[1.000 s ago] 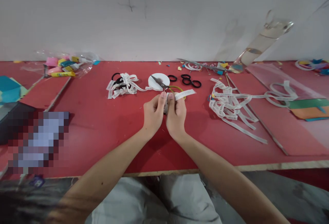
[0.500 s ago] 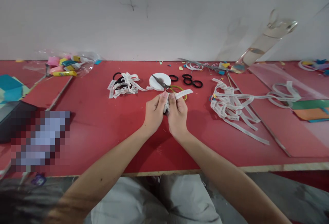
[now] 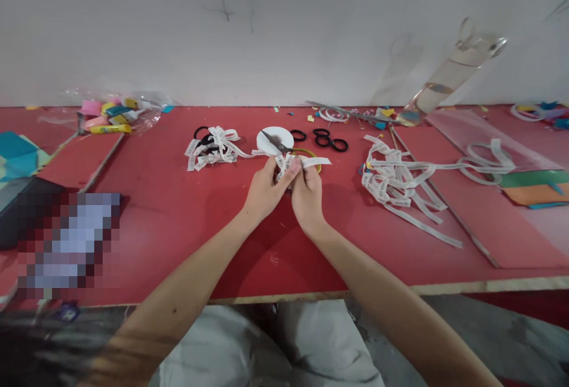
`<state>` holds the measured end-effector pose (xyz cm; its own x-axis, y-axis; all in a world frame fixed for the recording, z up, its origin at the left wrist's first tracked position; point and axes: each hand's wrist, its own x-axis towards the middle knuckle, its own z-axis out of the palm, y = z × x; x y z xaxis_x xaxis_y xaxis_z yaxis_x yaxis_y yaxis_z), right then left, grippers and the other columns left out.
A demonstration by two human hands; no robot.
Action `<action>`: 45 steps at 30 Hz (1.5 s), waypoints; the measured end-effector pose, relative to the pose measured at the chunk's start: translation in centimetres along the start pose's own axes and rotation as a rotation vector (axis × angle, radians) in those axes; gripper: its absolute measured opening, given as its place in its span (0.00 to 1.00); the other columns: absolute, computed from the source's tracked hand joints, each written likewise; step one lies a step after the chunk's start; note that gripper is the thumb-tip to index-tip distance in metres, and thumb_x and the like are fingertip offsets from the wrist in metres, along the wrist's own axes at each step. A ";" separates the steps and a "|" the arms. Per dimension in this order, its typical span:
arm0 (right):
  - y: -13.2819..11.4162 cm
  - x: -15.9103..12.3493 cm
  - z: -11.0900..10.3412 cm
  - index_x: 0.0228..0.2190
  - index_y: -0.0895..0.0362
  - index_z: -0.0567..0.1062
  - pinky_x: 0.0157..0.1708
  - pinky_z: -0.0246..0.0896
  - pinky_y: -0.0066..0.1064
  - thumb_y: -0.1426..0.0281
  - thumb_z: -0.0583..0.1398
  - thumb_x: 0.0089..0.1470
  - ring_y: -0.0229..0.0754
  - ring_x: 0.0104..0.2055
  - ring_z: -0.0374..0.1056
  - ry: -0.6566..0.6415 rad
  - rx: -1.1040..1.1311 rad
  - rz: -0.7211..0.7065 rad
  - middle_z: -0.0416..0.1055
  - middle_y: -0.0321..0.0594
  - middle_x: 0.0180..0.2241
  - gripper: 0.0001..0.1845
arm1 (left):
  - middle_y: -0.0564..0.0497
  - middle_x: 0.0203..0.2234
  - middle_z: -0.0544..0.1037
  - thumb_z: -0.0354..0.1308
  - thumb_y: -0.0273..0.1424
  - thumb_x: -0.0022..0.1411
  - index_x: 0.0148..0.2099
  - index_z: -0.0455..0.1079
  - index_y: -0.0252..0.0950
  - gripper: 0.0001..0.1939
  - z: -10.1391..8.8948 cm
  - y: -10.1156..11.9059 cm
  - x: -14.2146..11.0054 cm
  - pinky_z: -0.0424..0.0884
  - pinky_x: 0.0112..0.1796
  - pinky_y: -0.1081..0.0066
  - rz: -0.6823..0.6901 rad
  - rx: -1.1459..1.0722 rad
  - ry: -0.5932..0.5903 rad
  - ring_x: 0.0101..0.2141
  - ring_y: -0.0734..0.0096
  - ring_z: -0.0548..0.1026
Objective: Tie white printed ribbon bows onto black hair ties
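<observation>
My left hand [image 3: 262,191] and my right hand [image 3: 307,202] meet over the middle of the red table, both closed on a white printed ribbon [image 3: 283,165]. The left thumb presses across it toward the right fingers. One ribbon end sticks out to the right above the right hand. Something dark shows between the hands, too small to name. Just behind lie yellow-handled scissors [image 3: 280,145], their blades over a white disc [image 3: 265,143]. Several black hair ties [image 3: 339,145] rest right of the disc. To the left sits a bundle of ribbon bows [image 3: 226,145] with black bands.
A loose heap of printed ribbon [image 3: 389,179] spreads at the right. Behind it a clear bottle [image 3: 444,82] leans on the wall. A plastic bag of colourful pieces [image 3: 120,111] lies back left, with a blurred-out device [image 3: 73,239] nearer. Coloured paper [image 3: 533,188] is far right.
My left thumb has moved right, across the ribbon toward the right hand, and more of the printed ribbon shows between the hands. The right hand has barely moved.
</observation>
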<state>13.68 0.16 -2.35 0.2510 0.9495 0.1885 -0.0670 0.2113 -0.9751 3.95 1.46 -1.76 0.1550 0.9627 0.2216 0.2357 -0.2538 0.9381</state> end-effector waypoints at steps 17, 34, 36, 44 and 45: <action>1.7 1.3 -0.6 0.31 0.56 0.77 0.37 0.64 0.30 0.52 0.57 0.58 0.38 0.36 0.68 -0.006 -0.002 0.012 0.72 0.37 0.29 0.21 | 0.55 0.24 0.69 0.56 0.38 0.63 0.32 0.61 0.37 0.12 -2.4 -1.9 2.1 0.60 0.30 0.74 0.179 0.217 -0.027 0.27 0.75 0.66; 1.2 1.3 -0.2 0.38 0.54 0.77 0.26 0.67 0.27 0.51 0.60 0.55 0.36 0.30 0.71 -0.082 0.255 0.164 0.75 0.36 0.32 0.20 | 0.56 0.23 0.64 0.62 0.42 0.59 0.29 0.62 0.36 0.17 -1.7 -1.4 1.9 0.61 0.28 0.75 0.035 -0.207 0.019 0.26 0.78 0.63; 1.3 1.4 -0.2 0.35 0.55 0.75 0.22 0.62 0.25 0.51 0.60 0.54 0.33 0.24 0.66 -0.068 0.242 0.167 0.72 0.33 0.27 0.20 | 0.57 0.23 0.63 0.61 0.43 0.60 0.29 0.61 0.37 0.18 -1.7 -1.4 1.9 0.61 0.27 0.75 0.027 -0.229 -0.003 0.24 0.79 0.62; 1.0 1.4 -0.3 0.30 0.55 0.71 0.24 0.60 0.26 0.50 0.60 0.54 0.34 0.25 0.63 0.005 0.155 0.175 0.68 0.33 0.25 0.20 | 0.57 0.22 0.62 0.52 0.43 0.66 0.29 0.60 0.37 0.18 -1.2 -1.0 1.6 0.59 0.28 0.75 0.026 -0.125 -0.013 0.24 0.77 0.61; 0.9 1.3 -0.3 0.31 0.56 0.72 0.26 0.60 0.26 0.50 0.60 0.54 0.34 0.26 0.64 0.001 0.110 0.152 0.68 0.33 0.25 0.20 | 0.57 0.22 0.63 0.51 0.43 0.67 0.29 0.59 0.37 0.18 -1.2 -0.9 1.4 0.59 0.28 0.75 0.046 -0.071 0.000 0.25 0.77 0.62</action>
<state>14.27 1.51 -3.04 0.2308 0.9722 0.0401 -0.2096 0.0899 -0.9736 2.86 3.19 -1.96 0.1639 0.9503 0.2645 0.1599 -0.2902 0.9435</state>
